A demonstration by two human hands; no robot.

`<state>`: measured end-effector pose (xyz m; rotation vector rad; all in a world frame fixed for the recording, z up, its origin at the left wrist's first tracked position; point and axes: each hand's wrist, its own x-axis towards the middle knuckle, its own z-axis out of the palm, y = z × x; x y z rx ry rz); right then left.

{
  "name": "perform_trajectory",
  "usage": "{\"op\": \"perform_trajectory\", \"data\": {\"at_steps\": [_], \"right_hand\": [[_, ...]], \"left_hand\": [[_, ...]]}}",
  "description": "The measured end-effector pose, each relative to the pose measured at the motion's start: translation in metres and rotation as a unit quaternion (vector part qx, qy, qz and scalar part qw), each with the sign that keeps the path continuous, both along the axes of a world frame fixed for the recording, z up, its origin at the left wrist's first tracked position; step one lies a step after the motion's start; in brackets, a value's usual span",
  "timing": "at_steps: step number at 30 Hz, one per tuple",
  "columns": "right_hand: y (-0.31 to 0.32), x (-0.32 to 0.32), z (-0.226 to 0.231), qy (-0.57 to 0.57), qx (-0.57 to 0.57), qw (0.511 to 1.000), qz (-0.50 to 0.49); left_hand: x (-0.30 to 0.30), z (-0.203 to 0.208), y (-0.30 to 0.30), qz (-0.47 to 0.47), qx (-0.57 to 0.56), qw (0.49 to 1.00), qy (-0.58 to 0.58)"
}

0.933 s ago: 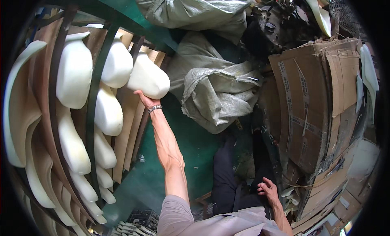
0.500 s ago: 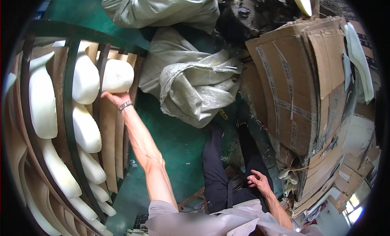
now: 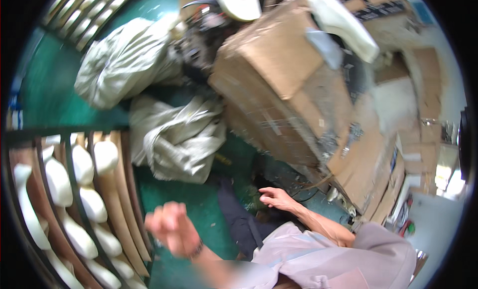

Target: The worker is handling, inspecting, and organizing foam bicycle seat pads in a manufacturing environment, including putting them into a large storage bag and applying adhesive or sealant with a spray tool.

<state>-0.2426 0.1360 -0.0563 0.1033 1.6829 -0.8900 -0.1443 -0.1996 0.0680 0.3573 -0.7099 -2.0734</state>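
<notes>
Where visible, green floor (image 3: 206, 209) beside rack (image 3: 30, 134).

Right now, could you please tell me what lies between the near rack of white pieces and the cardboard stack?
In the head view, a crumpled pale sack and green floor lie between the near rack and cardboard stack.

Smooth against rough

From where I stand, the curved white pieces (image 3: 93, 205) look smooth and faintly glossy, the sacks (image 3: 179, 144) crinkled woven plastic, the cardboard (image 3: 281, 62) matt and rough-edged, the green floor (image 3: 52, 100) shiny
</notes>
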Motion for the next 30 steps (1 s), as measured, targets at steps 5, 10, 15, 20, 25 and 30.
{"op": "perform_trajectory", "data": {"at_steps": [5, 10, 15, 20, 25, 30], "right_hand": [[0.044, -0.049, 0.024, 0.142, -0.019, 0.979, 0.144], [0.121, -0.107, 0.048, 0.176, -0.012, 0.983, 0.056], [0.191, -0.152, 0.042, 0.165, -0.038, 0.985, -0.041], [0.204, -0.270, 0.051, 0.215, -0.165, 0.918, -0.291], [0.178, -0.486, 0.143, 0.291, -0.202, 0.803, -0.480], [0.127, -0.624, 0.173, 0.202, -0.191, 0.786, -0.552]], "left_hand": [[-0.076, 0.233, 0.102, -0.123, 0.006, 0.948, 0.293], [-0.116, 0.275, 0.190, -0.179, 0.049, 0.918, 0.351], [-0.155, 0.291, 0.263, -0.185, 0.014, 0.890, 0.417], [-0.177, 0.313, 0.311, -0.230, -0.030, 0.890, 0.393], [-0.191, 0.340, 0.337, -0.176, -0.042, 0.929, 0.322], [-0.180, 0.314, 0.326, -0.175, -0.307, 0.915, 0.196]]}}
